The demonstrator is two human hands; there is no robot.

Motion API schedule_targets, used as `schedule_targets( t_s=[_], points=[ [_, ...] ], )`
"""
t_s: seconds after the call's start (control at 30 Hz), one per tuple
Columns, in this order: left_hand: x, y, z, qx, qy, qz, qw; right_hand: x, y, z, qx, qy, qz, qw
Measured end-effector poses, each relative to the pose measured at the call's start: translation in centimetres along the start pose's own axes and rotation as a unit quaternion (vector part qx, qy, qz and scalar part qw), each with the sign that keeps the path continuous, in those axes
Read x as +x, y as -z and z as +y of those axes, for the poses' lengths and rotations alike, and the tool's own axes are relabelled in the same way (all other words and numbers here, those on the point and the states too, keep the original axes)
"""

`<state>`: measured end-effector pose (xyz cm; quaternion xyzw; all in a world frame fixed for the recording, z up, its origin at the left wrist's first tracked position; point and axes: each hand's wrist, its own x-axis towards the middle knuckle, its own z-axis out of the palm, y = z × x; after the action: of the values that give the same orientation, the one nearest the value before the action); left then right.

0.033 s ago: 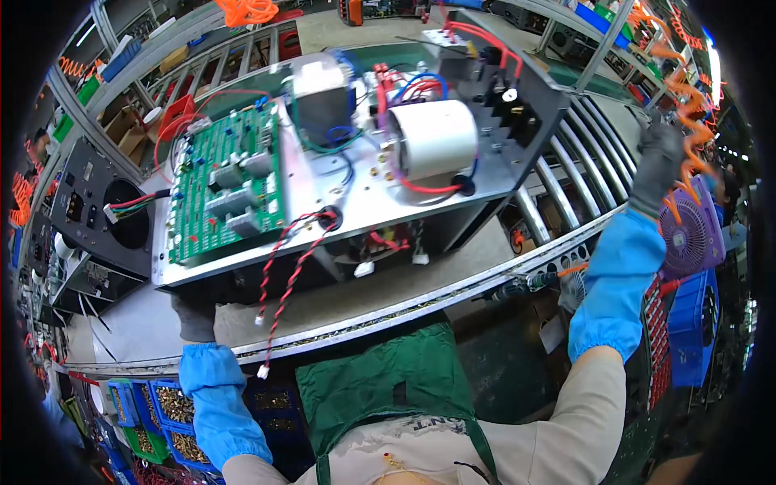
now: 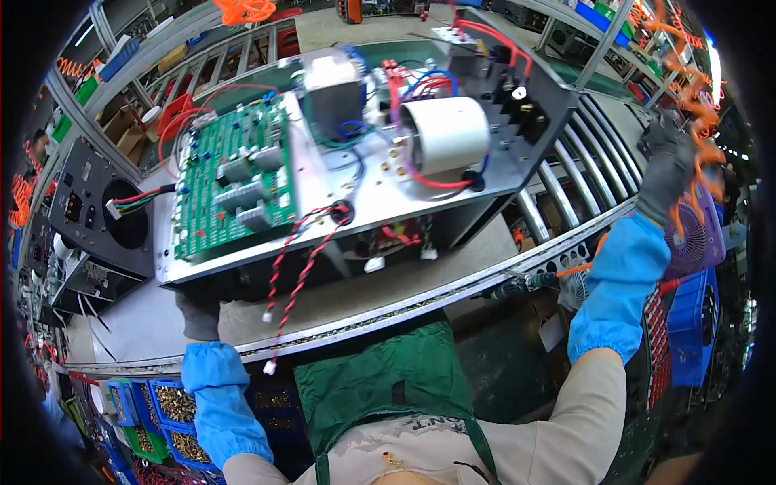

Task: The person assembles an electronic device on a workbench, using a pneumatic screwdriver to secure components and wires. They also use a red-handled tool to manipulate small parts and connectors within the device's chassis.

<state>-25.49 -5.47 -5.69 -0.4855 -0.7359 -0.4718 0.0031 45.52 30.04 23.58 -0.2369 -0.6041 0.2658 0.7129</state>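
A metal amplifier-like chassis [image 2: 323,182] sits tilted on the line in front of me. It carries a green circuit board [image 2: 234,178], a boxy transformer [image 2: 333,93] and a large white cylinder [image 2: 449,136]. Twisted red-and-black wires [image 2: 295,271] with white plugs dangle over its near side. My left hand [image 2: 198,315], in a grey glove, is at the chassis's near left corner; its fingers are hidden beneath it. Out to the far right, my gloved right hand [image 2: 668,166] is closed beside an orange coiled hose [image 2: 702,109]; a dark thing at its fingers is unclear.
A roller conveyor [image 2: 582,162] runs along the chassis's right side. At the left stands another black chassis [image 2: 101,194]. Blue bins of small metal parts [image 2: 176,404] lie below the line's edge. A purple fan [image 2: 693,230] and a blue crate [image 2: 693,327] are at the right.
The chassis has shifted slightly to the right, its dangling wires with it. My left hand has edged right too, and my right hand has moved a little farther right.
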Motion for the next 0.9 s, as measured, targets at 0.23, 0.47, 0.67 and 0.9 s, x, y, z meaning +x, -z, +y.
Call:
schedule_targets(
  t_s=[0.23,0.47,0.67,0.9],
  points=[
    [1.4,-14.6,17.0,-0.616,0.137,-0.048,0.774,-5.2,-2.5,-10.2,0.03,0.194,0.01,0.981],
    [-2.2,-27.0,27.8,-0.291,0.035,-0.231,0.928,-6.8,-4.5,-8.3,0.071,0.149,0.047,0.985],
    [4.0,-17.3,17.0,-0.18,0.025,-0.151,0.972,-10.6,-3.4,-5.2,-0.083,0.002,0.074,0.994],
    [11.6,9.3,-4.8,0.085,0.258,0.397,0.877,-15.2,-10.8,-3.6,-0.188,-0.211,-0.164,0.945]
  ],
)
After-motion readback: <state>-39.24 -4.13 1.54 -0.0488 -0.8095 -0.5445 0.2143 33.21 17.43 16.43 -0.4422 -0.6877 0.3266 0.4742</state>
